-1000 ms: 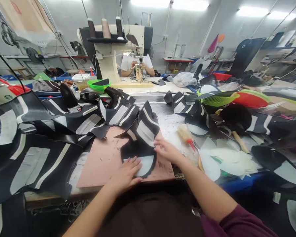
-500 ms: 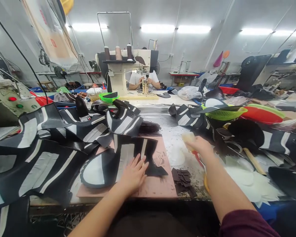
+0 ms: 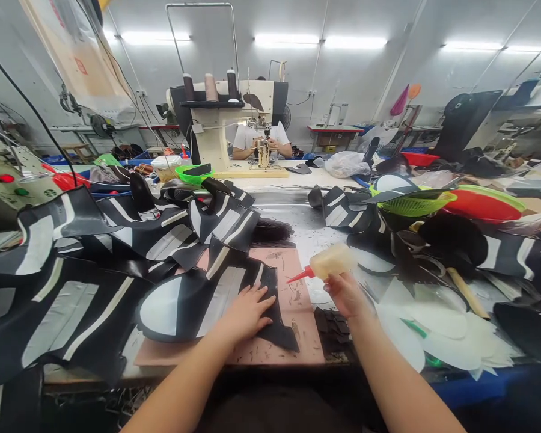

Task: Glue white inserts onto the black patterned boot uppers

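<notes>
My left hand (image 3: 247, 310) lies with fingers spread on a black leather shoe piece (image 3: 192, 300) that has pale backing patches and strips. Under that piece is a pink board (image 3: 304, 325) marked with dark flecks. To the right, my right hand (image 3: 346, 294) grips a cloudy glue bottle (image 3: 333, 260) with a red nozzle. The bottle is tilted, and its nozzle points left over the board, apart from the leather. Small dark brown scraps (image 3: 331, 331) lie beside the board, left of my right wrist.
More black pieces (image 3: 67, 313) are heaped on the left. White cut sheets (image 3: 442, 322), a wooden-handled tool (image 3: 467, 293) and green and red baskets (image 3: 484, 204) stand on the right. Behind is a sewing machine (image 3: 211, 135) with a person (image 3: 279, 138) working at it.
My right hand has brought the bottle left and turned its red nozzle toward the leather. The piece under my left hand has shifted slightly, its right end lower.
</notes>
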Available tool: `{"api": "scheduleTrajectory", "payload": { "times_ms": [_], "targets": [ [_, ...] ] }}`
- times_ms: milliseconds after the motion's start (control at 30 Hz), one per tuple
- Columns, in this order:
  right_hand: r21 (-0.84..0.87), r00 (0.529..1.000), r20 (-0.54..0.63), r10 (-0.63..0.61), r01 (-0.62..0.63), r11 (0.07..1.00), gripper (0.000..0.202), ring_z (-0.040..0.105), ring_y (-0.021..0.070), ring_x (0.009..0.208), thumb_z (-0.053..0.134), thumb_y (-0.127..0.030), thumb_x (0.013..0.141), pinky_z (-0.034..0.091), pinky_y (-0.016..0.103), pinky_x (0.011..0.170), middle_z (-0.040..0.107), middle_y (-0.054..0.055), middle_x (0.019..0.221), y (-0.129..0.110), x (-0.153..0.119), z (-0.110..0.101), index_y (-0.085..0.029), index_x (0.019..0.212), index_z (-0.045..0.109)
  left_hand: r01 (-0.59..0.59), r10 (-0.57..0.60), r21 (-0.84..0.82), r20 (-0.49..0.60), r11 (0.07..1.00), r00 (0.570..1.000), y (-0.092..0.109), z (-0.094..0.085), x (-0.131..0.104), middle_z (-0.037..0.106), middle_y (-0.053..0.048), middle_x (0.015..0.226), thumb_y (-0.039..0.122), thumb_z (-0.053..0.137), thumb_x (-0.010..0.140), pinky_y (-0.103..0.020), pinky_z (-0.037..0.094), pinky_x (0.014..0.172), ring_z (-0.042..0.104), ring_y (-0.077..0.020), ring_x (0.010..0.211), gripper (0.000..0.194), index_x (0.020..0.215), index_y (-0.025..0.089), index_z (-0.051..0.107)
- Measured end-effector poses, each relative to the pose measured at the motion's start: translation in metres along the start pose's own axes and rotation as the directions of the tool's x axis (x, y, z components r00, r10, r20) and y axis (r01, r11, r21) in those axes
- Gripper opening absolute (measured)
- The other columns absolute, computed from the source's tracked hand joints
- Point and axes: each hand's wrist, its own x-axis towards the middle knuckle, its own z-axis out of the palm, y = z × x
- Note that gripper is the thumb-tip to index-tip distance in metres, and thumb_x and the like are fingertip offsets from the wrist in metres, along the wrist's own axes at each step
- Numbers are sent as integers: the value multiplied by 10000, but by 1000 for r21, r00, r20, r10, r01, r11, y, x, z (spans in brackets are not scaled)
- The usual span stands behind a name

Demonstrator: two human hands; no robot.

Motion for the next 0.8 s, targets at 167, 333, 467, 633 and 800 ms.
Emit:
{"api": "scheduleTrajectory", "payload": {
  "times_ms": [167, 333, 467, 633, 800],
  "targets": [
    [-20, 1000, -9, -27, 27, 999, 461, 470, 66, 489, 787, -361, 456, 361, 178, 388, 612, -22, 750, 7, 13, 15, -207, 826, 560, -21, 24, -53, 53, 998, 998, -2, -5, -4, 337, -137, 1401, 274, 591, 814, -482, 270, 1066, 305, -290, 1298, 512, 1302, 204, 449],
    [-160, 995, -74, -63, 50, 986, 497, 517, 104, 511, 796, -424, 400, 416, 219, 415, 618, 2, 689, 9, 20, 27, -173, 770, 578, -26, 33, -82, 89, 996, 995, -6, -6, -4, 310, -129, 1417, 269, 583, 816, -482, 244, 1073, 271, -278, 1315, 503, 1299, 228, 451],
    [-336, 967, -157, -199, 137, 932, 527, 546, 147, 569, 785, -457, 403, 415, 232, 405, 615, 29, 683, 14, 25, 37, -137, 766, 579, -38, 49, -128, 89, 991, 995, -10, -4, -3, 313, -125, 1417, 260, 615, 789, -483, 236, 1073, 283, -275, 1311, 513, 1281, 250, 470],
    [-404, 945, -215, -247, 144, 903, 534, 578, 170, 644, 786, -426, 434, 463, 236, 421, 615, 23, 753, 18, 31, 45, -154, 839, 569, -39, 52, -156, 78, 987, 996, -11, -2, -2, 308, -130, 1417, 252, 622, 783, -494, 228, 1072, 274, -281, 1314, 514, 1276, 242, 476],
    [-457, 938, -192, -290, 176, 872, 550, 585, 172, 667, 775, -429, 488, 485, 242, 429, 602, 17, 797, 19, 33, 47, -165, 909, 541, -40, 51, -173, 62, 984, 997, -11, -1, -2, 323, -126, 1411, 261, 628, 782, -494, 234, 1069, 271, -287, 1314, 504, 1265, 243, 487]
  ]
}}
